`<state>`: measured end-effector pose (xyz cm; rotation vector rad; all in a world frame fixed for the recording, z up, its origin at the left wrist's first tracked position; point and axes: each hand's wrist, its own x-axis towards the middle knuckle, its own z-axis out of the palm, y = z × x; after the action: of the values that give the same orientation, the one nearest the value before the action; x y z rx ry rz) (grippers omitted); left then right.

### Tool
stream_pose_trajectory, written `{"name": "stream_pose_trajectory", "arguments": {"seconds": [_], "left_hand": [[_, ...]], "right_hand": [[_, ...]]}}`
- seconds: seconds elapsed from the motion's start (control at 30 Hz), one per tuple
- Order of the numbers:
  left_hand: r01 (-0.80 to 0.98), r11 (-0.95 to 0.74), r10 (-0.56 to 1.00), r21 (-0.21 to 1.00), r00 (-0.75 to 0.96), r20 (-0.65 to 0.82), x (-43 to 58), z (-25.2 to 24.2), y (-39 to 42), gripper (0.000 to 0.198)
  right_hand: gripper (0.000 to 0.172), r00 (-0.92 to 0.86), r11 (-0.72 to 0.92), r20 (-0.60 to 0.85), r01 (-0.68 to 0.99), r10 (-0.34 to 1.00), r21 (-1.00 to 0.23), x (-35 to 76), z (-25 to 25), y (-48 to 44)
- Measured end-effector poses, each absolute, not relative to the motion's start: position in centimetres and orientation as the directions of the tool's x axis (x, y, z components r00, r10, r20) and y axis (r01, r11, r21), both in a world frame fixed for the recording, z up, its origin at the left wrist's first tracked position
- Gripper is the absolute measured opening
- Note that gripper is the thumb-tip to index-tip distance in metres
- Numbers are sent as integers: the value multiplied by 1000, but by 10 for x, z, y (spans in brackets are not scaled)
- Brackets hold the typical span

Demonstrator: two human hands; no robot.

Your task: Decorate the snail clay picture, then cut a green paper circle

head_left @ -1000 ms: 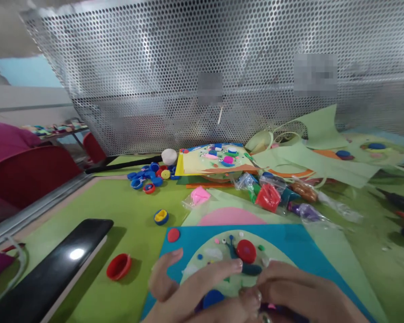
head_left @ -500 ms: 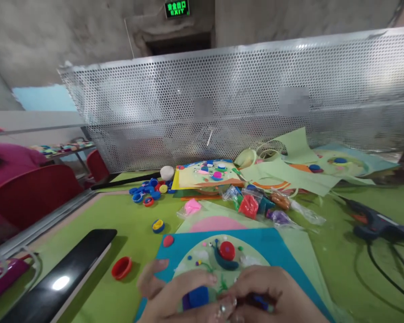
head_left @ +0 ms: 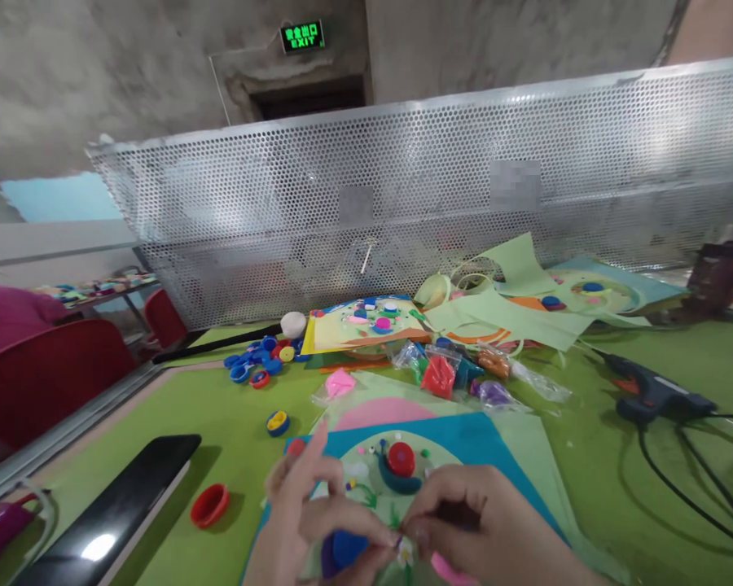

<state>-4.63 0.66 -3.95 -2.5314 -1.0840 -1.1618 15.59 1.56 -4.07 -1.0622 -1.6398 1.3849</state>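
Both my hands work low at the frame's bottom over a blue sheet (head_left: 464, 435) bearing a pale green oval with a clay snail and a red bottle cap (head_left: 401, 458). My left hand (head_left: 318, 521) pinches its thumb and fingers, with a blue lump of clay (head_left: 349, 547) in its palm and the index finger raised. My right hand (head_left: 482, 529) is curled, its fingertips meeting the left ones at a small white flower piece (head_left: 405, 553). A pink bit (head_left: 449, 570) shows under the right hand.
A black phone (head_left: 122, 509) and a red cap (head_left: 209, 505) lie at the left. Blue caps (head_left: 253, 364), clay bags (head_left: 445, 374), paper collages (head_left: 357, 321) and green paper scraps (head_left: 513, 313) lie before a perforated metal screen (head_left: 403, 179). A glue gun (head_left: 653, 395) with cable sits right.
The view has tilted up, showing more wall and the glue gun. My left index finger has lifted, and the fingertips of both hands now pinch together at a small white flower piece.
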Motion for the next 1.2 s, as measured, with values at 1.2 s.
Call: {"name": "stream_pose_trajectory", "arguments": {"seconds": [1.2], "left_hand": [[590,-787,275,-180,597,754,-45,-53,18,44]], "right_hand": [[18,-387,324,222,220,895,-920,146,-59,21]]}}
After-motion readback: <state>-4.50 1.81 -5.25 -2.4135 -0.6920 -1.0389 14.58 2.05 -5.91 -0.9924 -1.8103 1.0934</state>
